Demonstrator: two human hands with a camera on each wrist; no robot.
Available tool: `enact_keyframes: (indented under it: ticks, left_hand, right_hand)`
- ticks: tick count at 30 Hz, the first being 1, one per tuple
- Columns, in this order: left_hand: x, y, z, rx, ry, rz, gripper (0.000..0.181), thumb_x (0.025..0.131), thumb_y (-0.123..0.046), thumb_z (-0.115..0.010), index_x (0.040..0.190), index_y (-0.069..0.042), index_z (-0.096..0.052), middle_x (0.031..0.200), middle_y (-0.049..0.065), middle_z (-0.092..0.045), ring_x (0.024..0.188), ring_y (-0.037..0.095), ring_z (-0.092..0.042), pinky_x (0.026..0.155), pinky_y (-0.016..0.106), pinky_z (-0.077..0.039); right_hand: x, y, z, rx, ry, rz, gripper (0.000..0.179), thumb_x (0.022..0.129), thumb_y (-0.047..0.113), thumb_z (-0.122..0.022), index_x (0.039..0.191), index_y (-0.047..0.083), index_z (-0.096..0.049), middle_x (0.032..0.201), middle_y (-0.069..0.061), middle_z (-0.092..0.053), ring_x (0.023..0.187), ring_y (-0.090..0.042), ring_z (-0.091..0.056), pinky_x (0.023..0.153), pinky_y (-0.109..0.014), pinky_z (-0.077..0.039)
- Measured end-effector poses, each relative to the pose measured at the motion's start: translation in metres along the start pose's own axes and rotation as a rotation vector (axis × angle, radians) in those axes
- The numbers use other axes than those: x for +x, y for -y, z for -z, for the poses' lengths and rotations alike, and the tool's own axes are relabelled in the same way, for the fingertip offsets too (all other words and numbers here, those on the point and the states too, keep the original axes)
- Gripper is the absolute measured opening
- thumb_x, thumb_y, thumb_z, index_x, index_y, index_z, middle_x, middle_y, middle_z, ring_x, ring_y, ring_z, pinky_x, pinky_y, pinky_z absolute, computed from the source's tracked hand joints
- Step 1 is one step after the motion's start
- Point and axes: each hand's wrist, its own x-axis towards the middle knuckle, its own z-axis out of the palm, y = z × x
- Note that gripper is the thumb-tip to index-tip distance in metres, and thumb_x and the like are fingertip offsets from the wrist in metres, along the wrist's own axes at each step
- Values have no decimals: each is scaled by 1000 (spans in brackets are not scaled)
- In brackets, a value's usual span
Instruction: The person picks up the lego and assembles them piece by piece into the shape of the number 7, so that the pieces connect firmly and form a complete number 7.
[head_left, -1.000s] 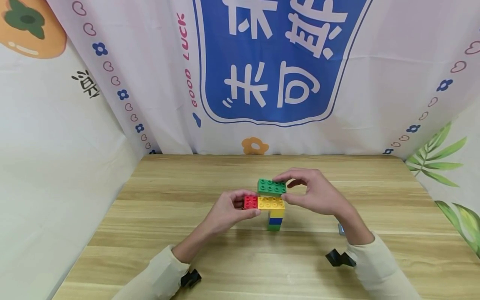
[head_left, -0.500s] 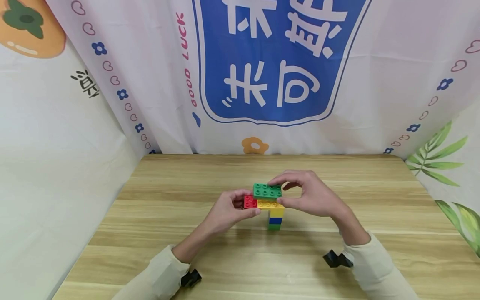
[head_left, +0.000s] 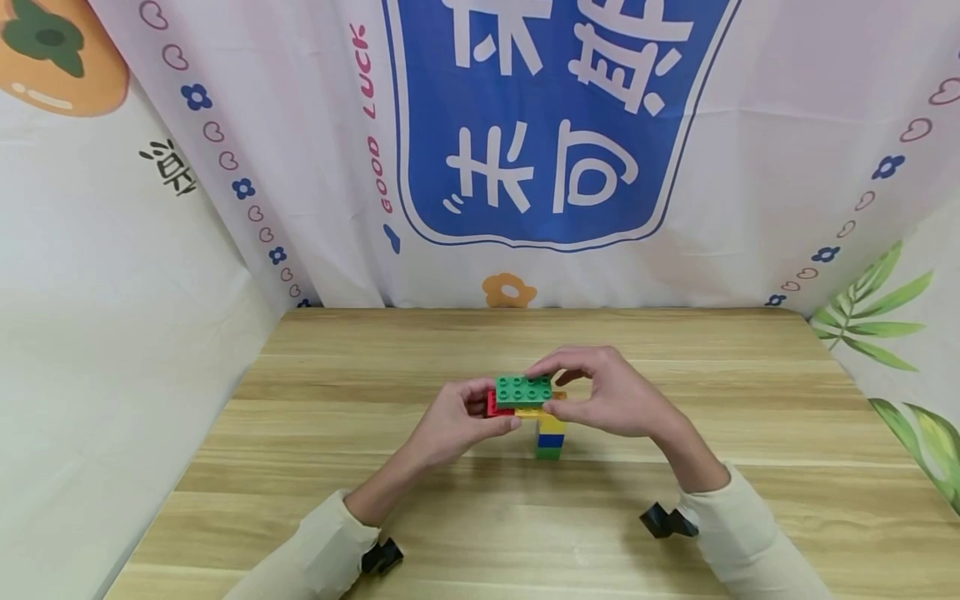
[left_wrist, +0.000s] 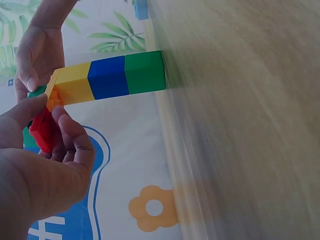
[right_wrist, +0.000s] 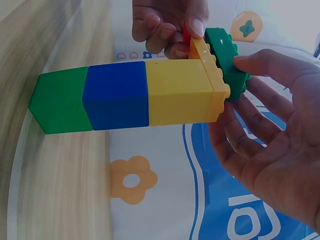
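A tower stands upright on the table: a green block point(right_wrist: 60, 102) at the bottom, a blue block point(right_wrist: 116, 96), then a yellow block point(right_wrist: 180, 92). Across its top lies a thin yellow brick point(right_wrist: 216, 97), reaching out to the left. My left hand point(head_left: 450, 427) pinches the thin red brick point(left_wrist: 44, 131) at that overhanging end, thumb in front and fingers behind. Between thumb and fingers, my right hand point(head_left: 618, 396) holds a studded green brick point(head_left: 523, 390) right over the red and yellow pieces, covering most of their studs in the head view.
The wooden table point(head_left: 360, 350) runs back to a printed cloth point(head_left: 442, 279) hanging behind it. Black straps with mounts point(head_left: 382, 557) sit at both wrists. A small light-blue object point(left_wrist: 141, 9) shows at the top of the left wrist view.
My right hand has brought the green brick left and slightly nearer, from over the yellow brick's right part to over the red-yellow join. The left hand stays in place.
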Motion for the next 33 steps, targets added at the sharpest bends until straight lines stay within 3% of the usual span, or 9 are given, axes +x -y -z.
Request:
enact_keyframes:
  ticks: [6, 12, 33]
  left_hand:
    - [0, 0, 0, -2, 2, -9, 41, 93, -16, -85, 130, -3, -73, 115, 17, -80, 93, 15, -77, 79, 24, -64]
    - [-2, 0, 0, 16, 8, -32, 42, 94, -17, -84, 131, -3, -73, 113, 15, -80, 91, 15, -77, 78, 25, -64]
    - [-1, 0, 1, 36, 9, -42, 42, 93, -19, -85, 130, -3, -73, 111, 13, -80, 90, 15, -76, 77, 24, -63]
  right_hand:
    - [1, -2, -3, 1, 5, 12, 37, 92, 8, -84, 127, 17, -78, 123, 2, -78, 107, -22, -72, 97, -37, -63]
    - [3, -1, -5, 5, 19, 8, 36, 92, 7, -83, 126, 18, -78, 123, 3, -79, 105, -16, -72, 95, -30, -62]
    - [2, 1, -9, -38, 10, 14, 40, 89, 7, -84, 127, 19, -77, 125, 4, -77, 105, -12, -71, 93, -29, -63]
